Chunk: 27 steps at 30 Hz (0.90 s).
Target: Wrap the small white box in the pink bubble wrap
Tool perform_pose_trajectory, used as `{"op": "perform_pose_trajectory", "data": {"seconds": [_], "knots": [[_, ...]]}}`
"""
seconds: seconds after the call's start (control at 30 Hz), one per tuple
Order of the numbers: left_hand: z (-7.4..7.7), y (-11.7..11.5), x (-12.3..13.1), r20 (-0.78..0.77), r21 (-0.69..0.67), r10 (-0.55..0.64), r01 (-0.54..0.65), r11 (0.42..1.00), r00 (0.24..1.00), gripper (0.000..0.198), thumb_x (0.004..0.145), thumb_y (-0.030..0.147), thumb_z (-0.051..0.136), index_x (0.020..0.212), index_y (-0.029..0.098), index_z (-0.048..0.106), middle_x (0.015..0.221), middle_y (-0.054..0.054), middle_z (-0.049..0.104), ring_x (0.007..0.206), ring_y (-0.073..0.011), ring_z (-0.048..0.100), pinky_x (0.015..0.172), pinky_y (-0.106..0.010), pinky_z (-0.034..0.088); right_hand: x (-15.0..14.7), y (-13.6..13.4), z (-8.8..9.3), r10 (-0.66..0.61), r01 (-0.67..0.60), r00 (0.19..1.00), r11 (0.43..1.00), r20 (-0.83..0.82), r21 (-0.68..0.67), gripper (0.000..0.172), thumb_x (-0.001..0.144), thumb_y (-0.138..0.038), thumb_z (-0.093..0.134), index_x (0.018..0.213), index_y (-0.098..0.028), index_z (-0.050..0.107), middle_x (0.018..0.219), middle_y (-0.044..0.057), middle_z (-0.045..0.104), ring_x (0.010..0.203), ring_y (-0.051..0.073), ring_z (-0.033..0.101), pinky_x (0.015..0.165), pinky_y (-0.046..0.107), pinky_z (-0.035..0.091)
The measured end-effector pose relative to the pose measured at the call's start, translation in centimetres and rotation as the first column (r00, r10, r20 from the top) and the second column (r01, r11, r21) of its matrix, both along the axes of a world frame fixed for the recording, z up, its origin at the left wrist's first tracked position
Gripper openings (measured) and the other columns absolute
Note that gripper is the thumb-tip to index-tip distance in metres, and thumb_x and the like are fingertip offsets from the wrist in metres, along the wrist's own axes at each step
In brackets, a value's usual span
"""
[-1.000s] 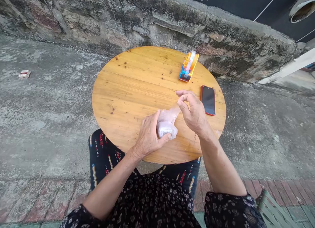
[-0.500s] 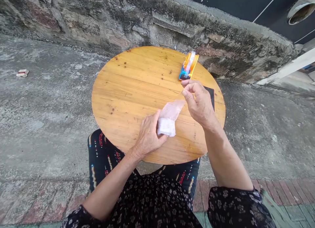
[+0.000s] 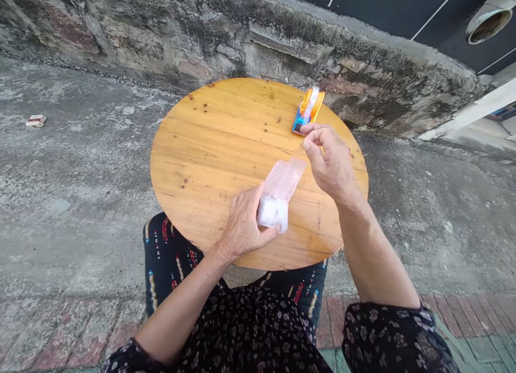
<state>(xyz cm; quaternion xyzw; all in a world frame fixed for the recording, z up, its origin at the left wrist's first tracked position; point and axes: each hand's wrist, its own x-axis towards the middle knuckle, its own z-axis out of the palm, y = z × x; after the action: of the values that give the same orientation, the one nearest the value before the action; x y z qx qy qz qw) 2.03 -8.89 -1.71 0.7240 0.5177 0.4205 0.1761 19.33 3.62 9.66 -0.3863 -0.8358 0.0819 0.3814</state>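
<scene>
Wrapped bundle (image 3: 272, 212): located just below and right of the frame's centre, over the near half of the round wooden table (image 3: 209, 152); whether the tabletop is touched cannot be told. A whitish, cushioned face is now presented, where a flatter, label-like patch was seen a second ago.
Film strip (image 3: 284, 179): translucent, pink-tinted, extended from the bundle toward the upper right. A longer, flatter length is exposed than a second ago; it is judged that slack wrap has been drawn off while the bundle remains covered.
Left hand (image 3: 248, 217): closed around the bundle's left side, thumb at its lower edge; position almost unchanged.
Right hand (image 3: 328, 160): moved upward and rightward; thumb and forefinger brought together, the strip's thin end apparently pinched.
Tape dispenser (image 3: 309, 108): unmoved, upper right of centre; its lower end is neared in view by the right fingertips, contact unconfirmed.
</scene>
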Motion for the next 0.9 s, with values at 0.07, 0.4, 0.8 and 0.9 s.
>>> {"op": "perform_pose_trajectory", "data": {"seconds": [0.07, 0.4, 0.8, 0.9], "knots": [[0.0, 0.0, 0.0, -0.005, -0.004, -0.004, 0.004, 1.0, 1.0, 0.094, 0.071, 0.036, 0.071, 0.15, 0.018, 0.021, 0.133, -0.015, 0.053, 0.119, -0.0329, 0.052, 0.101, -0.048, 0.038, 0.1, 0.6, -0.1, -0.008, 0.008, 1.0, 1.0, 0.003, -0.004, 0.013, 0.095, -0.028, 0.05, 0.083, -0.025, 0.05, 0.113, 0.007, 0.065, 0.109, 0.022, 0.062, 0.096, 0.042, 0.046], [0.0, 0.1, -0.1, -0.008, 0.004, 0.001, -0.001, 1.0, 1.0, 0.082, 0.078, 0.034, 0.067, 0.148, 0.019, 0.027, 0.134, -0.015, 0.054, 0.121, -0.0305, 0.052, 0.103, -0.046, 0.037, 0.6, 5.4, -2.6, -0.002, 0.003, 1.0, 0.996, 0.01, -0.09, 0.012, 0.093, -0.027, 0.05, 0.081, -0.024, 0.049, 0.11, 0.008, 0.065, 0.105, 0.021, 0.061, 0.092, 0.039, 0.046], [-0.3, 0.0, -0.1, -0.04, -0.016, 0.036, -0.037, 0.999, 0.999, 0.059, 0.081, 0.032, 0.065, 0.136, 0.019, 0.047, 0.137, -0.014, 0.049, 0.126, -0.0293, 0.048, 0.105, -0.044, 0.038, 0.3, 9.0, -5.6, -0.111, 0.142, 0.988, 0.934, 0.112, -0.329, 0.009, 0.083, -0.023, 0.051, 0.075, -0.02, 0.052, 0.097, 0.009, 0.067, 0.092, 0.021, 0.06, 0.085, 0.035, 0.044], [-0.3, 0.0, -0.1, -0.035, -0.014, 0.041, -0.041, 0.999, 0.999, 0.057, 0.082, 0.033, 0.064, 0.135, 0.02, 0.047, 0.135, -0.014, 0.049, 0.125, -0.0289, 0.048, 0.105, -0.044, 0.039, 0.0, 9.7, -6.1, -0.091, 0.118, 0.992, 0.897, 0.085, -0.426, 0.01, 0.081, -0.021, 0.051, 0.071, -0.019, 0.053, 0.084, 0.004, 0.065, 0.081, 0.017, 0.058, 0.079, 0.031, 0.043]]}}
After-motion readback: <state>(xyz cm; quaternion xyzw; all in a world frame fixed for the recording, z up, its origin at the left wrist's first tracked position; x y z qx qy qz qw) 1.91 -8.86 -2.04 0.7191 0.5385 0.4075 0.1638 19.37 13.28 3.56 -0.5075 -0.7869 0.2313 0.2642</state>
